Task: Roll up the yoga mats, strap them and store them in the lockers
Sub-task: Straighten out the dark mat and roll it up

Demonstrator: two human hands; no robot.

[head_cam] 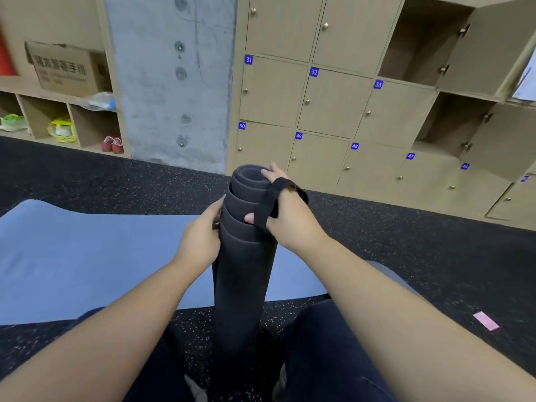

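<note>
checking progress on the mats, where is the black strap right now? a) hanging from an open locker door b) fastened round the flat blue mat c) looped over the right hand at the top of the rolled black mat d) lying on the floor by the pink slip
c: the black strap runs across the right hand, which holds the upper end of the rolled black mat.

A single wide-angle camera sits on the person's head and looks forward and steeply down, so both forearms run up from the bottom corners to meet near the middle of the picture. It is close to the hands and the person's legs at the bottom edge, while the wall of lockers [333,105] stands farther off across the top, its lines bent by the lens.
</note>
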